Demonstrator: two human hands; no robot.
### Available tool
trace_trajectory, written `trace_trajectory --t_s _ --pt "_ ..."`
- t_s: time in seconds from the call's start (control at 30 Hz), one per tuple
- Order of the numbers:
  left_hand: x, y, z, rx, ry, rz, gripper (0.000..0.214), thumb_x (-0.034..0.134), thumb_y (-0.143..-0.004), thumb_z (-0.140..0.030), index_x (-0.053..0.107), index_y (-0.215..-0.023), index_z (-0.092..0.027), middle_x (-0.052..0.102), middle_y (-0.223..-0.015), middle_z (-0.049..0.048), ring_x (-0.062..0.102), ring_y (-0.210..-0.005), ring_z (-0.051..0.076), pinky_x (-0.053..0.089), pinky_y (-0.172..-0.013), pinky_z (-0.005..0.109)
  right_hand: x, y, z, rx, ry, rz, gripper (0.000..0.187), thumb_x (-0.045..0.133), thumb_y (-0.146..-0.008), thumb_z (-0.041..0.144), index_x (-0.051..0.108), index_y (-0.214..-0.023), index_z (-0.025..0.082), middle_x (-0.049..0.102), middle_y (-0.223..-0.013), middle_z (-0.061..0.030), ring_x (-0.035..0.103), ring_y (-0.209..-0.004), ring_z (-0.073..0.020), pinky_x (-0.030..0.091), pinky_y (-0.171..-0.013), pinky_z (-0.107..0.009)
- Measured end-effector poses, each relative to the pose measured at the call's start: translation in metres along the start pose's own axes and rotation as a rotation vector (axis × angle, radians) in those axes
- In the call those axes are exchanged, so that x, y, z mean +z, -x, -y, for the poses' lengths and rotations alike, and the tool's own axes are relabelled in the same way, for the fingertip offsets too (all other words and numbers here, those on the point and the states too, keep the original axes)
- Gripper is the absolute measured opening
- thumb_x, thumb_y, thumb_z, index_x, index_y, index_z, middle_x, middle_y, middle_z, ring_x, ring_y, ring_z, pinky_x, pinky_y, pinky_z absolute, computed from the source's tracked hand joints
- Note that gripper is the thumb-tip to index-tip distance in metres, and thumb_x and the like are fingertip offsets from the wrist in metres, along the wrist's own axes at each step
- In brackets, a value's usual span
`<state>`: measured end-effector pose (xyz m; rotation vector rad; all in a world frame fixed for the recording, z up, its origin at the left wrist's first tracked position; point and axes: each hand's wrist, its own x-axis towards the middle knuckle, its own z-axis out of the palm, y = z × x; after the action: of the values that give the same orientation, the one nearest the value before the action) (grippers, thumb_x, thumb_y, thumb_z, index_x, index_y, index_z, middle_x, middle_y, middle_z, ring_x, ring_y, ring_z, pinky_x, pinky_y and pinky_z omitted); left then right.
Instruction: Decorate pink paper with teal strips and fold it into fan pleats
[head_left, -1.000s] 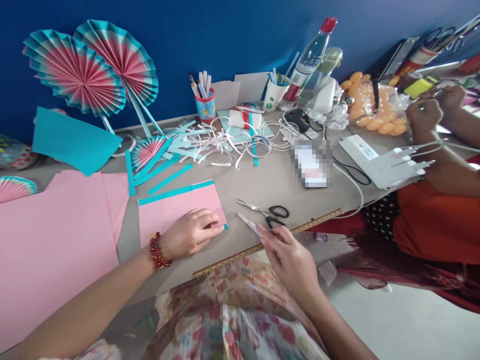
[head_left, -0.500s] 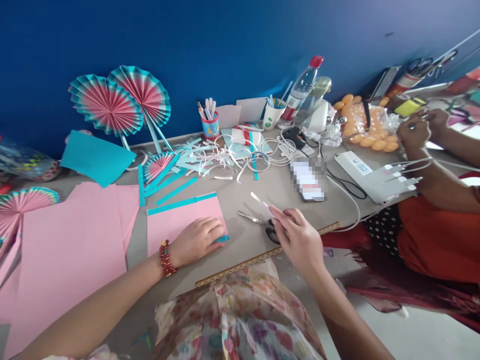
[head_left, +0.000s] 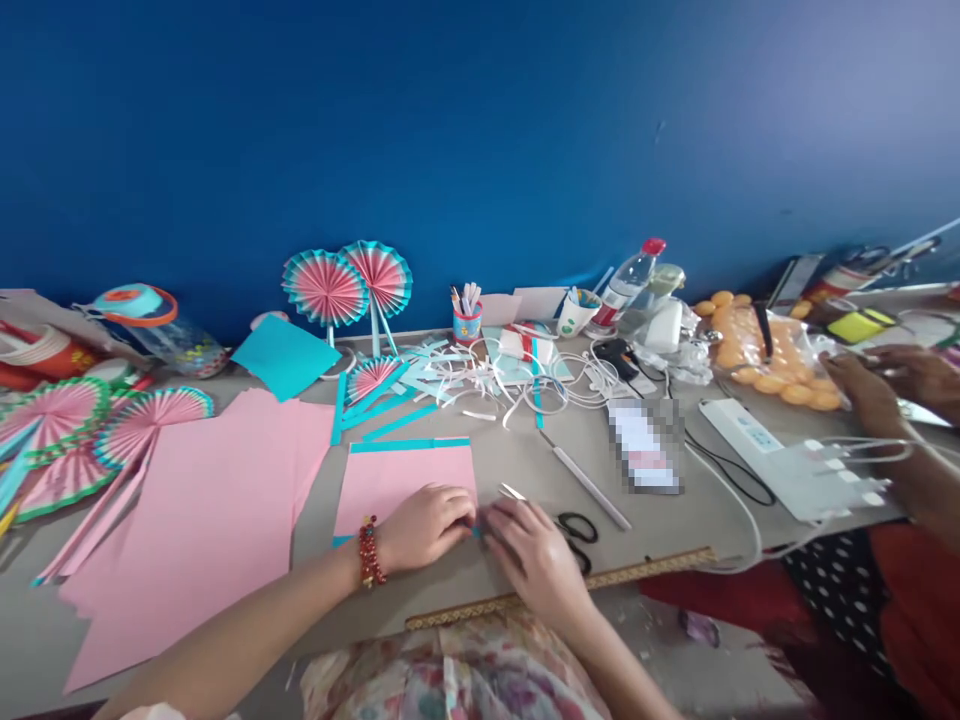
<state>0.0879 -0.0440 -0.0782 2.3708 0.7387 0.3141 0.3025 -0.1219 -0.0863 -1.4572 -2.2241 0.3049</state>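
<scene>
A pink paper (head_left: 405, 475) with a teal strip along its far edge lies on the table in front of me. My left hand (head_left: 424, 525), a red bead bracelet on its wrist, rests curled on the paper's near right corner. My right hand (head_left: 529, 555) lies beside it with the fingers stretched towards that same corner, almost touching the left fingers. Black-handled scissors (head_left: 574, 530) are partly hidden behind my right hand. A long white strip (head_left: 585, 482) lies on the table just beyond it.
A large pink sheet (head_left: 195, 520) covers the left. Pleated paper fans (head_left: 352, 285) stand at the wall, more fans (head_left: 97, 430) lie far left. Cut strips (head_left: 480, 375), a pen cup (head_left: 466, 322), a phone (head_left: 645, 445) and a power strip (head_left: 772, 460) sit behind. Another person's hands (head_left: 877, 385) work at right.
My right hand has come down and left to the paper's corner and no longer holds the white strip. My head has lifted, so more wall shows. The left hand stays on the paper.
</scene>
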Motion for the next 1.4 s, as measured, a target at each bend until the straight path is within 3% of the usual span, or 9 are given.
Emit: trace_trajectory --t_s 0.13,0.2,0.33,0.43,0.53,0.7,0.87,1.1,1.4 --pt "-0.010 -0.020 -0.021 -0.178 0.230 -0.218 0.006 0.051 -0.092 -0.018 0.057 -0.091 -0.020 0.064 -0.082 -0.0014 0.061 -0.075 0.013 0.048 -0.070 0.025 0.012 -0.001 0.009 0.009 0.003 -0.050 0.029 0.050 -0.094 0.020 0.065 -0.119 0.023 0.064 -0.117 -0.0101 0.060 -0.105 -0.0248 0.054 -0.090 -0.042" --pt "-0.012 -0.043 -0.033 -0.127 0.240 -0.283 0.008 0.051 -0.093 -0.020 0.058 -0.093 -0.020 0.066 -0.086 0.0003 0.062 -0.079 0.014 0.049 -0.071 0.025 0.015 -0.002 0.007 0.016 0.022 -0.075 0.027 0.049 -0.094 0.020 0.067 -0.115 0.023 0.065 -0.116 -0.0107 0.061 -0.103 -0.0258 0.055 -0.087 -0.043" --pt "-0.006 -0.095 -0.037 0.057 0.029 -0.226 0.025 0.049 -0.093 -0.017 0.060 -0.115 -0.022 0.065 -0.113 0.0066 0.064 -0.101 0.019 0.052 -0.090 0.032 0.013 -0.003 0.001 -0.021 0.020 -0.068 0.027 0.048 -0.094 0.020 0.067 -0.113 0.023 0.067 -0.112 -0.0107 0.064 -0.100 -0.0258 0.057 -0.082 -0.041" --pt "-0.002 -0.107 -0.023 0.079 -0.107 -0.206 0.047 0.058 -0.090 -0.024 0.049 -0.136 -0.020 0.057 -0.131 0.0133 0.060 -0.115 0.025 0.051 -0.099 0.039 0.009 0.000 -0.009 -0.078 0.055 -0.058 0.031 0.049 -0.094 0.022 0.065 -0.120 0.023 0.067 -0.117 -0.0110 0.065 -0.105 -0.0258 0.058 -0.086 -0.040" --pt "-0.005 -0.083 -0.005 0.091 -0.120 -0.231 0.047 0.059 -0.091 -0.029 0.050 -0.136 -0.020 0.058 -0.134 0.0122 0.057 -0.123 0.025 0.047 -0.106 0.040 0.004 -0.001 -0.037 -0.103 0.137 -0.070 0.032 0.051 -0.094 0.027 0.064 -0.123 0.022 0.065 -0.124 -0.0114 0.063 -0.113 -0.0271 0.056 -0.093 -0.042" --pt "-0.021 0.004 0.027 -0.137 -0.330 -0.352 0.045 0.056 -0.093 -0.027 0.051 -0.137 -0.016 0.055 -0.141 0.0131 0.050 -0.132 0.026 0.041 -0.113 0.046 -0.007 -0.029 -0.092 -0.146 0.217 -0.095 0.033 0.050 -0.096 0.034 0.065 -0.122 0.021 0.066 -0.124 -0.0116 0.065 -0.111 -0.0268 0.056 -0.094 -0.043" --pt "-0.027 0.074 0.059 -0.334 -0.505 -0.430 0.045 0.044 -0.097 -0.021 0.047 -0.142 -0.019 0.054 -0.143 0.0117 0.051 -0.132 0.026 0.047 -0.108 0.047 0.000 -0.075 -0.068 -0.160 0.209 -0.100 0.036 0.046 -0.098 0.030 0.063 -0.128 0.021 0.066 -0.127 -0.0101 0.062 -0.116 -0.0248 0.053 -0.097 -0.044" --pt "-0.030 0.075 0.062 -0.187 -0.639 -0.202 0.075 0.043 -0.096 -0.054 0.017 -0.157 -0.019 0.028 -0.159 0.0124 0.030 -0.146 0.029 0.024 -0.120 0.050 0.054 -0.104 -0.014 -0.326 0.202 0.021 0.063 0.050 -0.096 0.042 0.036 -0.151 0.014 0.042 -0.152 -0.0138 0.045 -0.136 -0.0264 0.038 -0.113 -0.047" --pt "-0.032 0.098 0.074 -0.328 -0.652 -0.275 0.065 0.046 -0.097 -0.050 0.034 -0.151 -0.017 0.038 -0.155 0.0120 0.038 -0.142 0.029 0.028 -0.118 0.051 0.057 -0.104 -0.023 -0.349 0.249 0.092 0.071 0.041 -0.098 0.056 0.029 -0.154 0.013 0.035 -0.156 -0.0141 0.038 -0.141 -0.0265 0.027 -0.117 -0.048"
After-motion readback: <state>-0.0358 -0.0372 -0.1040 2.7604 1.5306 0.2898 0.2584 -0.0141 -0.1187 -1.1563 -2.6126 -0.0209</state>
